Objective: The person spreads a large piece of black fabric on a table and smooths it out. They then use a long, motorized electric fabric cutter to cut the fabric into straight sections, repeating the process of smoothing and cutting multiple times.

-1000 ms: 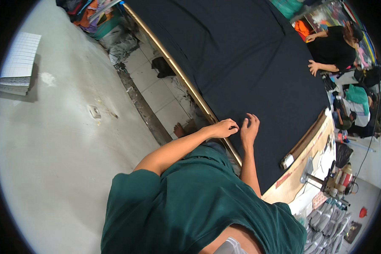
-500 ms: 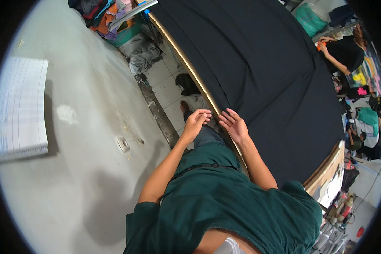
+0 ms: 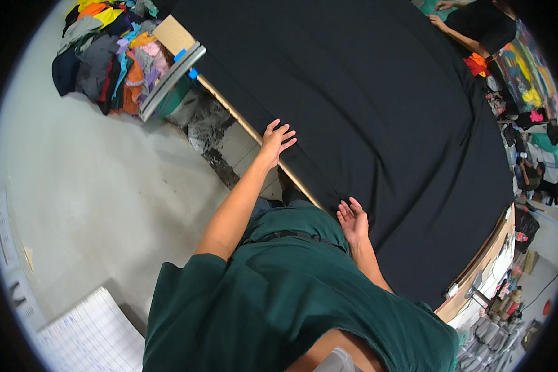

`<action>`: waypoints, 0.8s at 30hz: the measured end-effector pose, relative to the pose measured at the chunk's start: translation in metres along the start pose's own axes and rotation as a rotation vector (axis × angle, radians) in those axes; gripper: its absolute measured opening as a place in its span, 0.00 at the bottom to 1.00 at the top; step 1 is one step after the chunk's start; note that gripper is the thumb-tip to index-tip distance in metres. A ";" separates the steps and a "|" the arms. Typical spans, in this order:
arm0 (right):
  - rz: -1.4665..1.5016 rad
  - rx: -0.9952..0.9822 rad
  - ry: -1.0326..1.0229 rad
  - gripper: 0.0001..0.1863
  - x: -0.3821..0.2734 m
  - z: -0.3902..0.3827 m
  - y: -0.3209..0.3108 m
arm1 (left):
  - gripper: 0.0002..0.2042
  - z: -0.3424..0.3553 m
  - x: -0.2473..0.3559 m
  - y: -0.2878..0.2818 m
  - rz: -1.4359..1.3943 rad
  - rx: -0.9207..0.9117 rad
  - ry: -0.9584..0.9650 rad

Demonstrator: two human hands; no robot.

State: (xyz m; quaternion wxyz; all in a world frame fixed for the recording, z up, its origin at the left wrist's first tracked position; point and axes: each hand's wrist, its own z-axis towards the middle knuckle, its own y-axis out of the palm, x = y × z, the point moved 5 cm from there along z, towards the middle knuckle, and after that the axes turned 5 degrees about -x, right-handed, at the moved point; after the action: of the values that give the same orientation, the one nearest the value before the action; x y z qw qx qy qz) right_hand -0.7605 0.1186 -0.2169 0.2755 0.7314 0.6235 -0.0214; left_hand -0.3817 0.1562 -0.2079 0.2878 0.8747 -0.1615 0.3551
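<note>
A broad sheet of black fabric (image 3: 328,80) covers the table in front of me, with several creases toward its right part. Over the near edge of the cloth reaches my left hand (image 3: 275,144), its fingers spread and nothing in them. Nearer to my body, my right hand (image 3: 353,222) is turned partly palm up by the same edge, fingers apart and holding nothing. Whether the fingertips touch the cloth I cannot tell. The pale wooden table edge (image 3: 226,106) runs under my left wrist.
A grey metal bar (image 3: 172,82) with blue clips crosses the table's far left corner. Heaped coloured cloth (image 3: 115,53) lies beyond it. Along my left runs a grey wall (image 3: 105,180) with a lined paper (image 3: 93,332). Another person (image 3: 477,28) works across the table.
My view has turned and shifted along the table. My hands, close together before, are now apart: the left reaches forward over the fabric, the right stays nearer my body.
</note>
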 end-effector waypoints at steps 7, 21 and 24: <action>0.195 0.253 -0.250 0.19 0.016 0.022 0.012 | 0.47 0.133 0.104 -0.067 -0.132 0.106 0.083; 0.299 0.853 -0.840 0.11 0.054 0.072 0.112 | 0.15 0.462 0.365 -0.261 0.285 -0.016 -0.036; 0.242 1.045 -0.747 0.11 0.072 0.063 0.122 | 0.24 0.468 0.393 -0.277 0.602 0.129 0.018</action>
State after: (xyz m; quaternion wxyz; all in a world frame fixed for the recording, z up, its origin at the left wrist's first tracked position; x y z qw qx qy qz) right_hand -0.6117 0.1477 -0.2517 0.0822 0.7771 0.3066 -0.5434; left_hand 0.2738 0.0526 -0.3070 0.1148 0.8009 -0.3878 0.4415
